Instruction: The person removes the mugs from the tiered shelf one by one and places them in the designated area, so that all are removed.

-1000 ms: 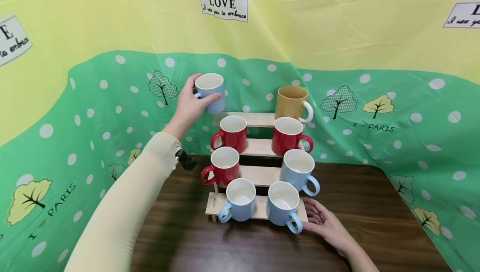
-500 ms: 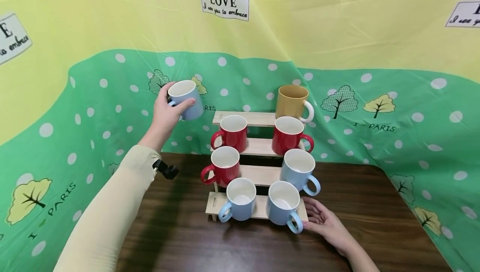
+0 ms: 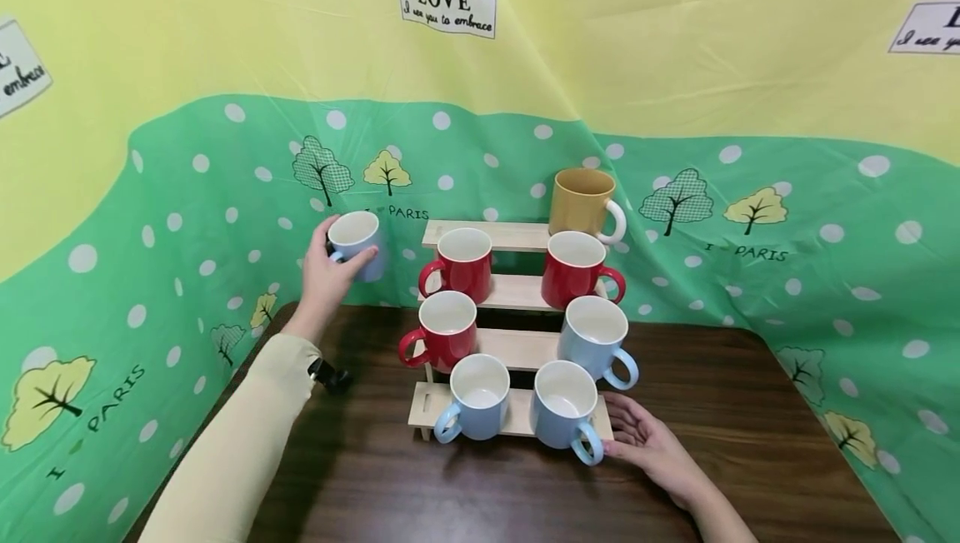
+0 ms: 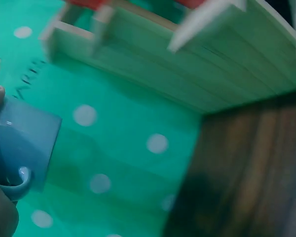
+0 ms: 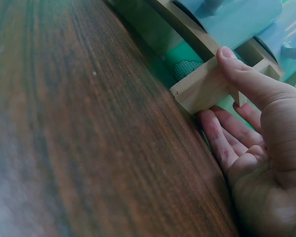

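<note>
My left hand grips a light blue mug with a white inside, held in the air left of a stepped wooden rack. Seen from the left wrist, this mug is tilted across the view, its handle near my fingers. At the rack's lower right end is my right hand. Its thumb lies on the bottom step's end and its fingers curl beneath, as the right wrist view shows. Two blue mugs, a left one and a right one, stand on the bottom step.
Above them stand a red mug and a blue mug, then two red mugs. A mustard mug with a white handle occupies the top step's right end. The rack rests on a dark wooden table before a patterned cloth.
My left hand has carried the blue mug leftward from above the top step's left end, then lowered it beside the rack. The right hand stays at the rack's end.
</note>
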Demonstrator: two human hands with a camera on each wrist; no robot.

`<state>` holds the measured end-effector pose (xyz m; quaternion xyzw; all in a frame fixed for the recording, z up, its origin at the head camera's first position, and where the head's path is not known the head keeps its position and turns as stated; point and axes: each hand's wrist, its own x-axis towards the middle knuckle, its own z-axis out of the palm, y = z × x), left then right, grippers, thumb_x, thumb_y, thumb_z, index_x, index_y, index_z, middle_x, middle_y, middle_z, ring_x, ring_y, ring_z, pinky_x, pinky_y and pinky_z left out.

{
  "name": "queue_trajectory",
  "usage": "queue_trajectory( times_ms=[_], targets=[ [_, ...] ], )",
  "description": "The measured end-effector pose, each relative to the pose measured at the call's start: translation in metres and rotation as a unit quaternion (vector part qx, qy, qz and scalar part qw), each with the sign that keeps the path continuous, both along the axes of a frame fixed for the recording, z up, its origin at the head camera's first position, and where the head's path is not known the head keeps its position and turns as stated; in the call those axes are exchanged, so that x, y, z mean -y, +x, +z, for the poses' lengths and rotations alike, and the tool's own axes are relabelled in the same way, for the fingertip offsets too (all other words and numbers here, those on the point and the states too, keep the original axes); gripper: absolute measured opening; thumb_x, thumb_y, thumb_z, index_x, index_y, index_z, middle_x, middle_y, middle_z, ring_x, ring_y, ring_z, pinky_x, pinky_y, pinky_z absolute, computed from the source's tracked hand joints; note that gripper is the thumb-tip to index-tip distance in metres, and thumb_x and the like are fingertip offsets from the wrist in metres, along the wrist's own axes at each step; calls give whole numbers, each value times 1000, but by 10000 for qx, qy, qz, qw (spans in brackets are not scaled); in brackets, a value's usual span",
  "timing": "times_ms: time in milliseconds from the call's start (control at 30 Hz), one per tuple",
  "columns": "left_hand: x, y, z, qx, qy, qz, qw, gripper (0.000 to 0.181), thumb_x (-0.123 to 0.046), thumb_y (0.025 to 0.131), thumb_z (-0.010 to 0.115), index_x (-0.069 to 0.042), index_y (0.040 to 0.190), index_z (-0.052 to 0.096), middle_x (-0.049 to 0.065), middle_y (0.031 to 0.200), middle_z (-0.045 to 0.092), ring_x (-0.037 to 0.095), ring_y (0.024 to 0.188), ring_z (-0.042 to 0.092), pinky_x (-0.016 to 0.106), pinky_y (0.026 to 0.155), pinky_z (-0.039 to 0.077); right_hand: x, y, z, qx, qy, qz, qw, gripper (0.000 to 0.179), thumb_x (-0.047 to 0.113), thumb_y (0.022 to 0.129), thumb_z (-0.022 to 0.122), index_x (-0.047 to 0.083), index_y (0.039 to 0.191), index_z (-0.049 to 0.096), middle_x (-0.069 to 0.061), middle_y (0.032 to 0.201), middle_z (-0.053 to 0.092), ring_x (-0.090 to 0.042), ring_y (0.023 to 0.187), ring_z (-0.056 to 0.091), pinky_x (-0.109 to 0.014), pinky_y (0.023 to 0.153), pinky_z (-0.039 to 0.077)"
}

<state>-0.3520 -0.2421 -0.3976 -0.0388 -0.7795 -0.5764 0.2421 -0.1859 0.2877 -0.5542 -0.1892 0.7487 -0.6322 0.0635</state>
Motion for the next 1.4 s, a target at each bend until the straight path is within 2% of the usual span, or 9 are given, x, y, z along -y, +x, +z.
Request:
queue_trajectory(
  times_ms=[300,567,967,1133,1400],
  targets=[
    [4,8,-51,444,-270,115,9986,87,-23,93,90,-8,163,40,22,157,53,40,144,49,65,121,37,1,0,0,63,-34,-2,10000,69,-4,100,74,-14,158,36,-38,147,55,-6,126,66,-24,100,56],
    [8,9,-85,618,-397,34,9973,88,-23,92,92,-7,162,40,23,156,53,41,143,50,64,120,40,1,0,3,113,-38,-23,9999,70,-4,100,74,-15,158,36,-39,147,54,-6,126,65,-24,100,57],
    [4,11,-114,998,-388,-128,9942,90,-28,92,92,-9,162,39,22,156,52,42,144,50,64,121,39,0,1,3,166,-45,-18,9999,71,-3,100,74,-15,159,35,-39,148,54,-6,126,65,-23,100,56],
    [2,11,-125,1032,-404,-125,9938,89,-27,91,93,-10,161,40,22,155,52,42,143,50,63,121,38,0,2,3,197,-76,-8,9998,72,-3,100,74,-15,159,34,-38,148,54,-6,126,65,-24,100,56],
    [-1,12,-131,1127,-436,-173,9925,89,-24,92,92,-9,161,38,22,156,51,42,143,50,63,122,37,0,2,4,235,-43,-41,9997,73,-2,100,75,-14,160,34,-38,149,54,-6,127,65,-24,101,56]
  ],
)
